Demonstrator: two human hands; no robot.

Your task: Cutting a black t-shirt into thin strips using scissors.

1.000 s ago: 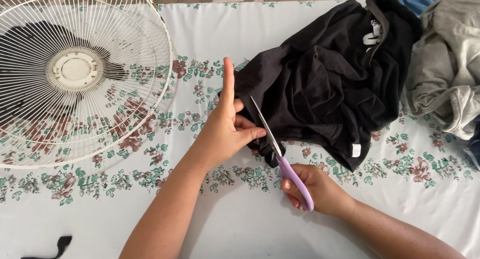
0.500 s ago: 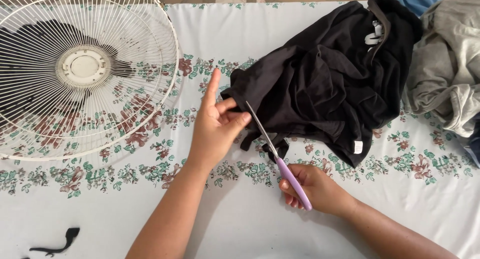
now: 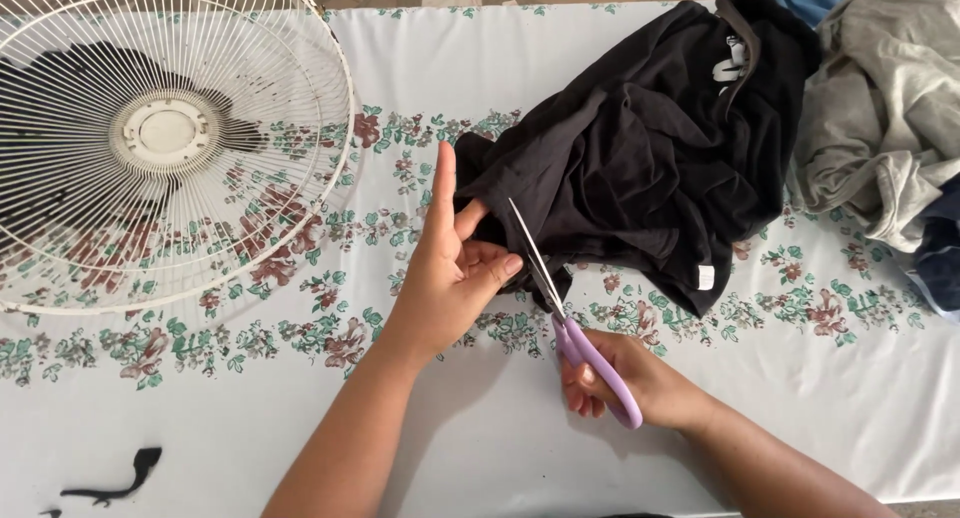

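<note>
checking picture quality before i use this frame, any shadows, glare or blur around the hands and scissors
Head view: even, soft daylight, no glare, even on the scissors blades. The left hand and arm throw a faint shadow onto the floral tablecloth below; the right hand casts a thin one too. Hands and black garment look sharp; the garment's folds lose detail in the dark. The white fan guard bows slightly near the edge.

Fan point(image 3: 165, 138) left of garment point(image 3: 640, 148) (on table point(image 3: 500, 448))

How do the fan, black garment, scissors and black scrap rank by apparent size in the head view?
1. White fan, though cropped at the frame edge.
2. Black garment, nearly comparable.
3. Scissors.
4. Black scrap.
</note>
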